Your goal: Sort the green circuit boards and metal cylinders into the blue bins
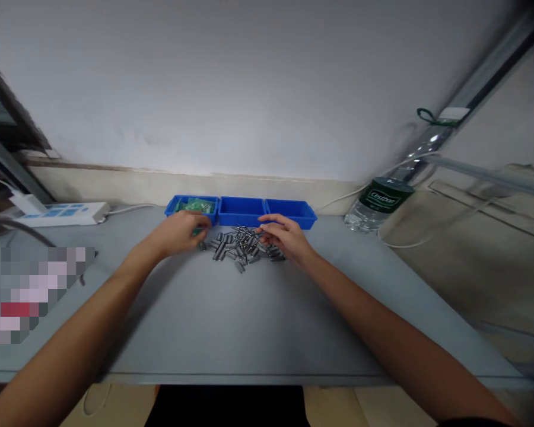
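A loose pile of small metal cylinders and pins (245, 244) lies on the grey table, in front of three joined blue trays. The left tray (169, 212) holds green pieces; the middle tray (242, 207) and the right tray (291, 210) show no contents. My left hand (184, 232) is at the front of the left tray, left of the pile, its fingers curled round something small and greenish that is partly hidden. At the right side of the pile is my right hand (287, 237), fingers bent and reaching over the metal parts; whatever its fingertips may grip is too small to tell.
A clear water bottle with a green label (380, 198) stands at the back right, beside a white cable (347, 194). A white power strip (71, 213) lies at the back left, with a pixelated object (31, 296) in front. A wall rises behind the trays.
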A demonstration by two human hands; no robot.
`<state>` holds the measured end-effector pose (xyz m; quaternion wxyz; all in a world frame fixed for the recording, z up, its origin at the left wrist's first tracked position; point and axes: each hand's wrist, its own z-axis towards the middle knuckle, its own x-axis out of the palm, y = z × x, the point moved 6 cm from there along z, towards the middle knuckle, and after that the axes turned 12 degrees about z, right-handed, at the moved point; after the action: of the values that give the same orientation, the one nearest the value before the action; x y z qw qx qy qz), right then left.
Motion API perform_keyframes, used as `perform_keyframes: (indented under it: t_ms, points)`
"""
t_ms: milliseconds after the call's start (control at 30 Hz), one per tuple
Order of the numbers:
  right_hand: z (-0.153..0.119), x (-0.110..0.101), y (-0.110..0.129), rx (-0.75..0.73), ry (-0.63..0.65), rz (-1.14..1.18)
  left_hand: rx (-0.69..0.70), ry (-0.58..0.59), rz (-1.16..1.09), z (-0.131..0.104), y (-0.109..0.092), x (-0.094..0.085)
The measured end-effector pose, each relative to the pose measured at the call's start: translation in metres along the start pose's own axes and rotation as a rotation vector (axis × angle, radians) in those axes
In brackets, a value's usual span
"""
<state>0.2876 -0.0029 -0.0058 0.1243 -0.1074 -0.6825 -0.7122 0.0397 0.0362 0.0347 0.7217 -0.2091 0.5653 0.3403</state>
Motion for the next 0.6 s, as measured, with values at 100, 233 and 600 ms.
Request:
perform_keyframes:
  t_ms: [100,233,600]
  points:
    - [0.001,-0.003,0.002,-0.012,-0.036,0.007,-0.020,0.171,-0.002,-0.007,0.001,0.011]
    - [0.001,-0.007,0.003,-0.021,-0.065,0.000,-0.024,0.219,0.019,-0.010,0.006,0.022]
    - [0.002,-0.008,-0.001,-0.004,-0.055,-0.023,-0.013,0.086,-0.074,-0.002,0.001,0.017]
